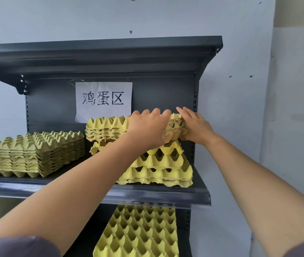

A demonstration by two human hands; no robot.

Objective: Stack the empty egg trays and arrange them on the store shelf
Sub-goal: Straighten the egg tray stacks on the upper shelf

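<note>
A small bundle of yellow egg trays (106, 128) is held level above an untidy pile of yellow egg trays (158, 167) on the right of the dark grey shelf (147, 194). My left hand (147, 127) grips the bundle from the top front. My right hand (195, 127) clasps its right end. The pile below sits crooked, with its upper trays tilted. A neat stack of greenish egg trays (30, 153) stands on the left of the same shelf.
A white paper sign (103, 101) with black characters is taped to the shelf's back panel. A top shelf (101, 52) overhangs above. On the lower level a single yellow tray (138, 232) lies flat. A pale wall runs to the right.
</note>
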